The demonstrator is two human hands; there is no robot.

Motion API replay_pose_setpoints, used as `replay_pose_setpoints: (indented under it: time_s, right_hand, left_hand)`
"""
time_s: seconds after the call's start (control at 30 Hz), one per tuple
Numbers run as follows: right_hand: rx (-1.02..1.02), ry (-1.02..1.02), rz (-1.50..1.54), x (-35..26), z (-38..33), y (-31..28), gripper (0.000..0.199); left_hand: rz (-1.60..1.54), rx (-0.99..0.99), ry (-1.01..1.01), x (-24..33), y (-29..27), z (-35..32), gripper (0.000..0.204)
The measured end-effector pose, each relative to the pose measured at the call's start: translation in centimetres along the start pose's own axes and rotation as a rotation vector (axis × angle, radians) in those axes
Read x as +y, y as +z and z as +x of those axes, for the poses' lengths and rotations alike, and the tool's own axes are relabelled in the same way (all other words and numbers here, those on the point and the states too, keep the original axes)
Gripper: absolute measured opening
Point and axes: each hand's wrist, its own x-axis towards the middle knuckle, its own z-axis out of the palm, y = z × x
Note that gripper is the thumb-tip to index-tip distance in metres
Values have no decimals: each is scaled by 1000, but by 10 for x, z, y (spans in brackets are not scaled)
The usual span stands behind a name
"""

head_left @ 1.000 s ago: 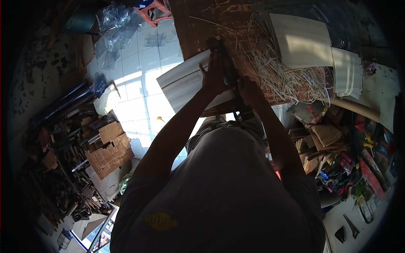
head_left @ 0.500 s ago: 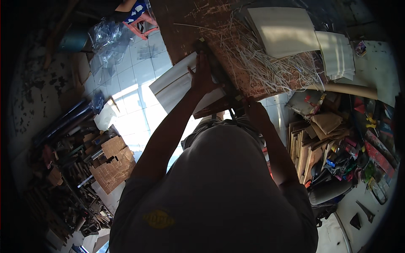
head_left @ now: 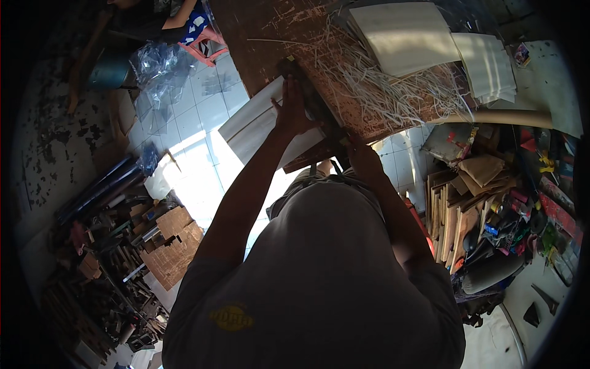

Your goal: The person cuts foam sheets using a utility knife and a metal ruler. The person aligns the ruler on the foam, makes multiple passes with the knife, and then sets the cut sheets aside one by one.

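Observation:
A stack of white sheets [head_left: 255,126] lies over the near left edge of a scarred brown worktable [head_left: 264,31]. My left hand [head_left: 292,114] presses flat on the stack, right beside a long dark cutter arm [head_left: 307,92] that runs diagonally across the table edge. My right hand [head_left: 362,157] is closed around the arm's near end, in shadow. A tangle of thin white paper strips [head_left: 393,92] lies just right of the arm.
Two piles of white sheets [head_left: 405,34] [head_left: 485,58] sit at the table's far right, with a cardboard tube [head_left: 498,117] below them. Torn cardboard [head_left: 175,246] and metal rods [head_left: 98,190] lie on the tiled floor at left. Wood boards [head_left: 455,209] lean at right.
My right hand has slid toward me along the dark arm. My left hand stays pressed on the white sheets. The view has tilted a little.

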Motion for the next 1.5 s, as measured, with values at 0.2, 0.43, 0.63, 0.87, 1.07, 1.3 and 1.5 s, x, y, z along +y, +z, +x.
replay_pose_setpoints:
  time_s: [0.2, 0.43, 0.63, 0.87, 1.07, 1.3, 1.5]
  right_hand:
    - [100, 72, 62, 2, -4, 12, 37]
    - [124, -42, -155, 17, -4, 29, 31]
    - [112, -44, -120, 16, -1, 34, 31]
    - [90, -50, -101, 14, -2, 32, 34]
    - [51, -76, -159, 6, 2, 26, 28]
    - [-4, 60, -82, -12, 19, 26, 30]
    - [61, 52, -109, -1, 28, 36, 34]
  left_hand:
    - [-1, -61, 31, -3, -5, 6, 156]
    - [-10, -43, 72, -7, -2, 4, 156]
    - [-6, -46, 73, -8, 0, 4, 158]
    - [-1, -37, 83, -8, 3, 6, 158]
    - [14, -47, 70, -9, 2, 5, 158]
    - [-7, -20, 75, -13, 7, 5, 158]
    - [-17, -39, 63, -9, 4, 5, 158]
